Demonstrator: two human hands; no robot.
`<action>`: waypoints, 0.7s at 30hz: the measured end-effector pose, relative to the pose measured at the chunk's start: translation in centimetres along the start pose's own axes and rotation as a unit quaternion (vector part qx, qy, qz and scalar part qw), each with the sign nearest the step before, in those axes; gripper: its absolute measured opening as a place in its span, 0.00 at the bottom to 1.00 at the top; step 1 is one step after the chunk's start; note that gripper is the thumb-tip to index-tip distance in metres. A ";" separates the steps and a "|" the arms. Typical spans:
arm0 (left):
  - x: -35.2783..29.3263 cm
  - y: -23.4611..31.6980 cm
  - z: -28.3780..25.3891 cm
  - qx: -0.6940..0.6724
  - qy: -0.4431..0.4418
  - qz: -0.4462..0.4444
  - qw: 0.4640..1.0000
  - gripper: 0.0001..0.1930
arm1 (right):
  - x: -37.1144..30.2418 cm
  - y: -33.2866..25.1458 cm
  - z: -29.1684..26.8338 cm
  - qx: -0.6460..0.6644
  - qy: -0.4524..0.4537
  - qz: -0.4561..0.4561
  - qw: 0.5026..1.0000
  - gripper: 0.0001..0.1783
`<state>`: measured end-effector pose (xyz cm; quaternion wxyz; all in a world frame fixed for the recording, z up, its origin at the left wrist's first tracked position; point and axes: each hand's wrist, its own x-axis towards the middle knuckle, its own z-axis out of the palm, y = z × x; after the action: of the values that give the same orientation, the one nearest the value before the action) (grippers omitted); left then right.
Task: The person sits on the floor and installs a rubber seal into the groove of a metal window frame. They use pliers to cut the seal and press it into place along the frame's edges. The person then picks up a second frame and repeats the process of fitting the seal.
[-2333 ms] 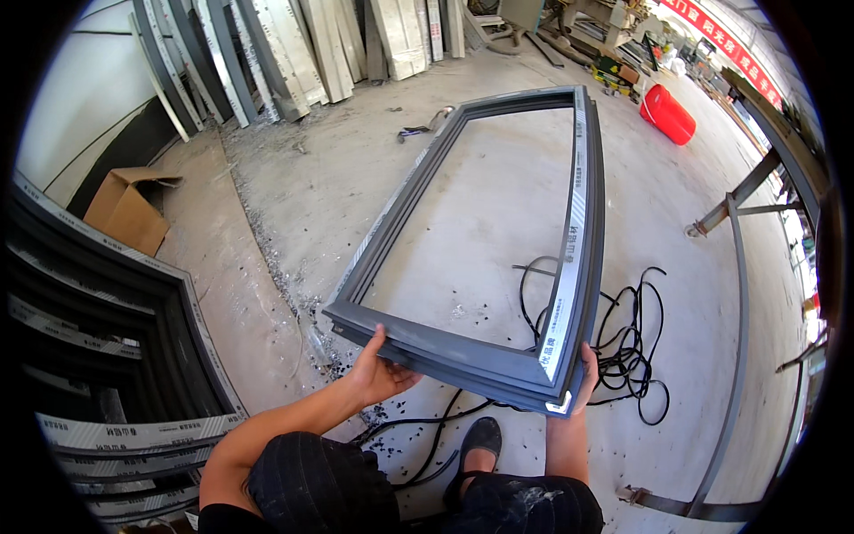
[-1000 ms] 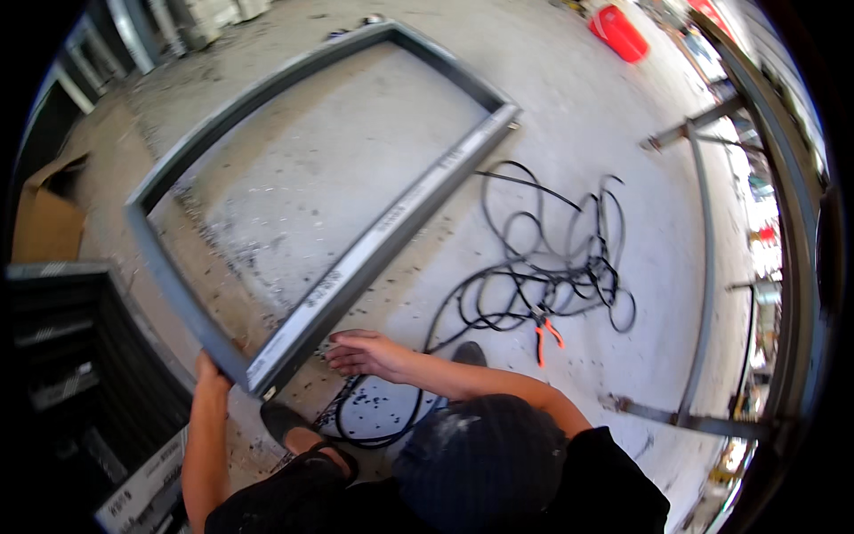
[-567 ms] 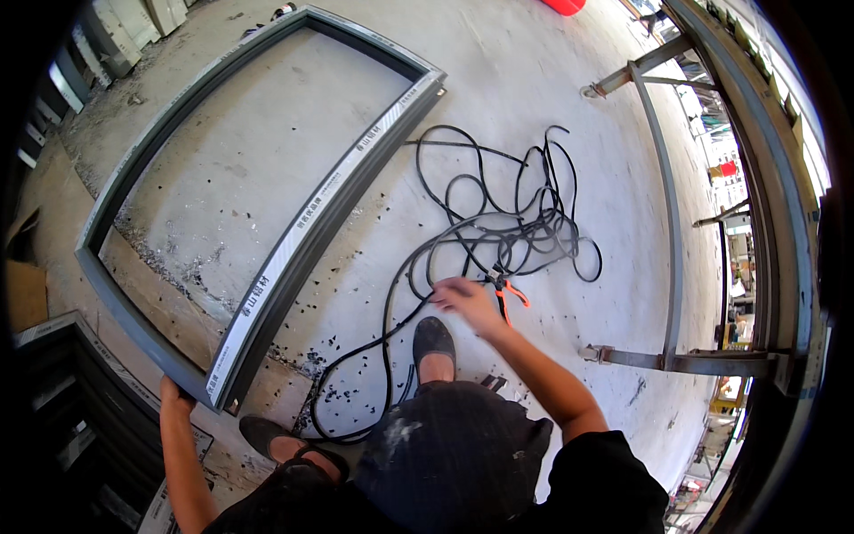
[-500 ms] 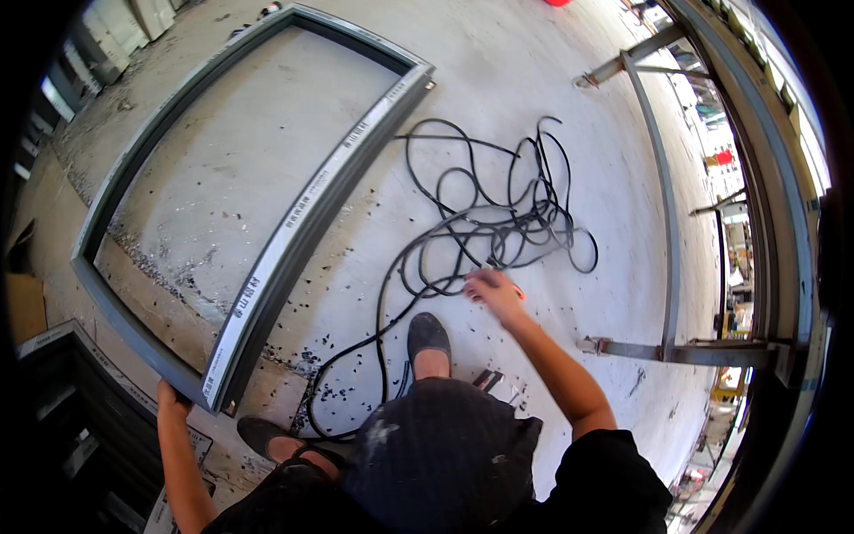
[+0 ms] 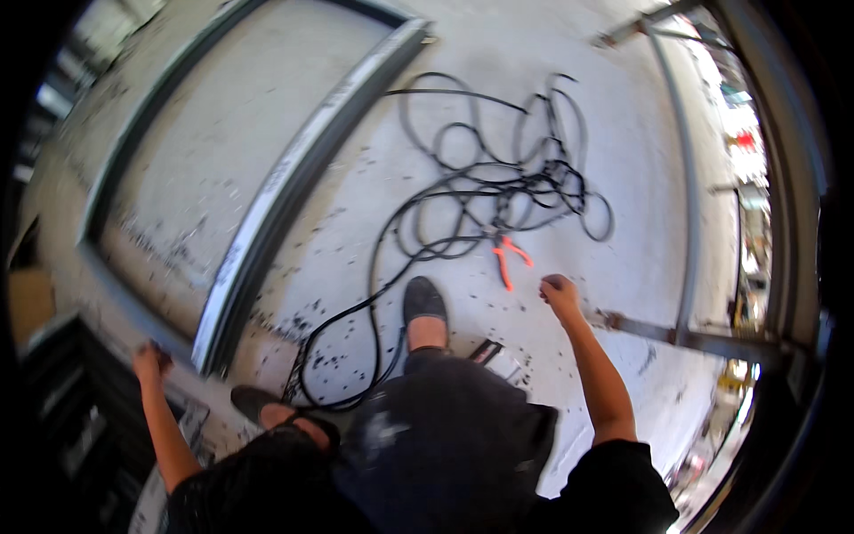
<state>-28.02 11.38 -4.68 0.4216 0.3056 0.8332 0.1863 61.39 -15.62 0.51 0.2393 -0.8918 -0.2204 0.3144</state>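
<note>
My left hand (image 5: 152, 362) is at the near lower corner of a large grey window-like frame (image 5: 283, 182), its fingers curled beside the frame's edge. Blur hides whether they touch the frame or hold anything. Over the floor to the right is my right hand (image 5: 559, 292), its fingers closed; anything inside them is hidden. Just left of it, a pair of pliers with orange handles (image 5: 503, 260) lies on the floor, apart from the hand. The pliers' jaws meet a tangle of black cord or hose (image 5: 525, 187), whose loop runs down towards my feet.
Dark frame pieces (image 5: 84, 392) stand at the lower left beside a brown box (image 5: 28, 303). A metal rack (image 5: 689, 187) with low feet rises on the right. Small black scraps dot the floor (image 5: 356, 222). A flat black-and-white item (image 5: 494, 360) lies near my forward shoe (image 5: 425, 307).
My right hand has moved off to the right, uncovering the pliers. My left hand has shifted slightly along the frame's corner. The whole view has tipped, so the floor things appear higher.
</note>
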 end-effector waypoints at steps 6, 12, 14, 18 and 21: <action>-9.7 15.7 -4.4 -0.117 0.107 0.115 0.981 0.17 | -2.7 -11.1 8.1 -0.090 -0.102 -0.258 0.957 0.12; -17.9 16.7 2.0 -0.063 -0.071 0.094 0.991 0.19 | -8.2 -20.6 16.3 -0.169 -0.300 -0.429 0.835 0.11; -19.2 15.5 3.8 -0.066 -0.088 0.082 0.990 0.20 | -9.0 -20.9 18.5 -0.229 -0.319 -0.496 0.774 0.11; -20.6 13.5 4.7 -0.067 -0.112 0.073 0.989 0.21 | -10.5 -20.0 21.4 -0.330 -0.381 -0.515 0.694 0.12; -21.1 13.0 3.5 -0.076 -0.106 0.077 0.988 0.21 | -12.3 -19.3 22.1 -0.419 -0.431 -0.517 0.609 0.12</action>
<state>-10.89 7.13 13.10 0.5141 0.3537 0.7411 0.2476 33.33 -0.73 1.87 -0.1605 -0.3940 -0.8306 0.3593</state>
